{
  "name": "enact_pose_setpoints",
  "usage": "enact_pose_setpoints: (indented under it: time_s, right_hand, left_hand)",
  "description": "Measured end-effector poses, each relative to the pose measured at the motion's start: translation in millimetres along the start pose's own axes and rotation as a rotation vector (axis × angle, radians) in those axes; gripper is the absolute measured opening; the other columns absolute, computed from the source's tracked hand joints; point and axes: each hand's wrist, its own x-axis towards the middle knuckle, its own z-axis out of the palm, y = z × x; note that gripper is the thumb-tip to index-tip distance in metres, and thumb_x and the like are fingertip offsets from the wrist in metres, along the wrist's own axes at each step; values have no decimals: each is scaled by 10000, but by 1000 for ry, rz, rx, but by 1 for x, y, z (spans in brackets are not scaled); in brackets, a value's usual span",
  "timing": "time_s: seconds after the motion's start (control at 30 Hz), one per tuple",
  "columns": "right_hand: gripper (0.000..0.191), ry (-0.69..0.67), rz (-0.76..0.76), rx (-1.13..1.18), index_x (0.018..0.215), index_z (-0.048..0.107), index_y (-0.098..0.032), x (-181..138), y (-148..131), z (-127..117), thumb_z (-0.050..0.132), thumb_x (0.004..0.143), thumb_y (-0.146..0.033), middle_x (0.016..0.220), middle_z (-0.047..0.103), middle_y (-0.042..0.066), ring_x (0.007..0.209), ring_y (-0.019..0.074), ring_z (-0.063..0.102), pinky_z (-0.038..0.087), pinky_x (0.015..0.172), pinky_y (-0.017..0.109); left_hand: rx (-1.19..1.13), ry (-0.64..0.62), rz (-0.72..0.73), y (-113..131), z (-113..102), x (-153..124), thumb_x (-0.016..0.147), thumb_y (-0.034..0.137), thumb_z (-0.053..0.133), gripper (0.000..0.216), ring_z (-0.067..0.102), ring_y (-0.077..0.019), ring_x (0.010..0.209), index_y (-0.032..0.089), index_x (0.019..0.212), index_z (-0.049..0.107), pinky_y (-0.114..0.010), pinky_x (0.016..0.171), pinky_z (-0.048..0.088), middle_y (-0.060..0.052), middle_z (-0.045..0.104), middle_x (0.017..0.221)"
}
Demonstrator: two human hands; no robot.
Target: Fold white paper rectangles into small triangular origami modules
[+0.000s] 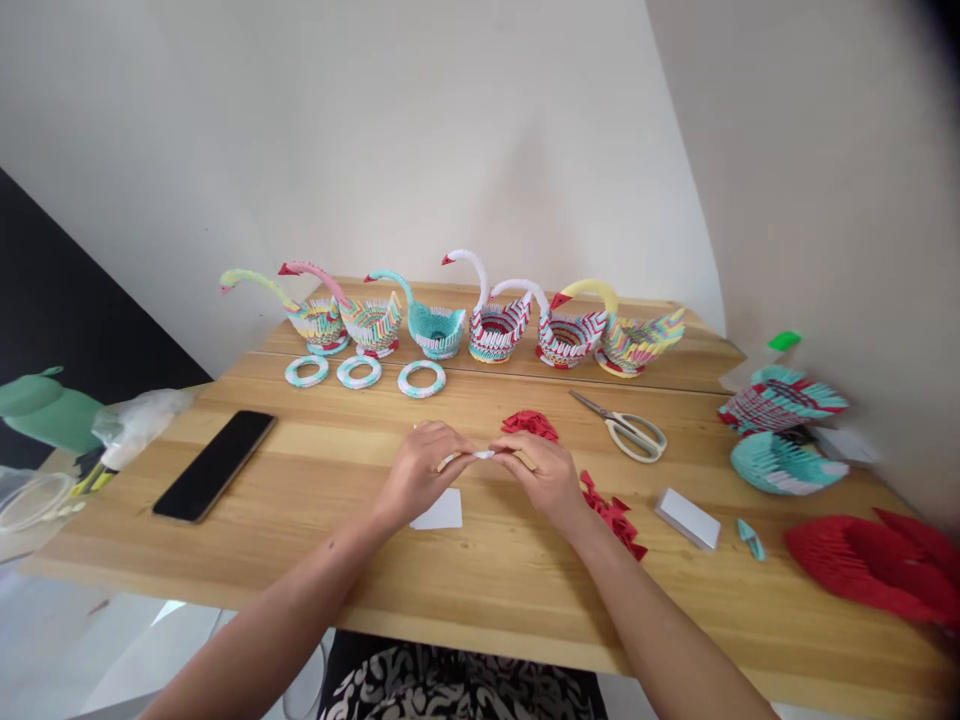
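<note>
A small strip of white paper is pinched between both hands above the middle of the wooden table. My left hand grips its left end with thumb and fingertips. The right end is in the fingers of my right hand. Below my left hand lies a flat white paper sheet. Just beyond my right hand is a heap of folded red paper pieces, and more red pieces lie scattered beside my right wrist.
Several paper swans line the table's back, with paper rings before them. Scissors, a white paper stack and a red folded-paper model lie right. A phone lies left.
</note>
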Motion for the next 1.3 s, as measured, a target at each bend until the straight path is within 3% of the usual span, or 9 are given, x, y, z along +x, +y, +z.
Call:
enact_pose_setpoints:
  time_s: [0.27, 0.57, 1.3]
  right_hand:
    - [135, 2, -18, 7, 878, 693, -238, -1, -2, -2, 561, 902, -255, 779, 727, 25, 673, 164, 670, 527, 637, 285]
    - [147, -7, -28, 40, 906, 683, -234, 1, -6, -4, 537, 920, -248, 762, 722, 19, 675, 158, 671, 519, 641, 273]
    - [201, -42, -16, 39, 856, 635, -208, 1, -5, 1, 457, 949, -216, 729, 673, 26, 667, 161, 635, 486, 623, 278]
  left_hand:
    - [36, 22, 27, 4, 4, -1, 829, 296, 630, 134, 587, -195, 703, 211, 767, 711, -299, 695, 399, -59, 674, 715]
    - [-9, 17, -43, 5, 6, -2, 794, 270, 668, 94, 596, -192, 699, 200, 746, 708, -291, 686, 410, -55, 676, 718]
    - [168, 82, 106, 3, 15, -8, 815, 170, 601, 130, 562, -139, 634, 169, 685, 589, -262, 644, 417, -13, 620, 652]
